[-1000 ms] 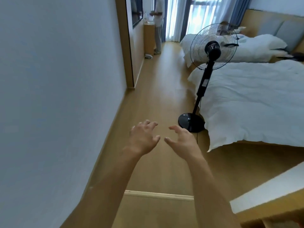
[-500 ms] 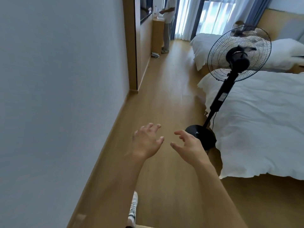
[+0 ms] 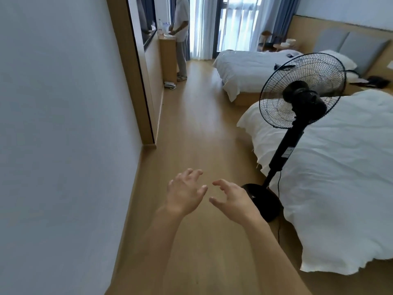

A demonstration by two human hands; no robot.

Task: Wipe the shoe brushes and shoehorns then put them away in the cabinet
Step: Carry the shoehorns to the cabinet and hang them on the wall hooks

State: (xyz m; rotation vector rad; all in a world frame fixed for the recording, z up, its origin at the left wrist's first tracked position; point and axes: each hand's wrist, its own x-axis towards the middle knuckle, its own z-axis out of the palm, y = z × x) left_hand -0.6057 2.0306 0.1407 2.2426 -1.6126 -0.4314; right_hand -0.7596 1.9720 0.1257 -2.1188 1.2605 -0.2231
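Both held out in front over the wooden floor (image 3: 191,128), empty: left hand (image 3: 184,193) and right hand (image 3: 234,199), fingers (image 3: 196,173) loosely curled and spread, grasping nothing. No shoe brush, no shoehorn and no wiping cloth visible anywhere, so direction and long axis of these things from the fingers impossible to tell, and neither hand clearly nearer. Probably still to be found further along the corridor. Just right of the right hand, a black standing fan (image 3: 302,96) before the white bed (image 3: 340,167). Far ahead a wooden cabinet (image 3: 168,58) with another person (image 3: 180,37) beside it; contents too small to make out.
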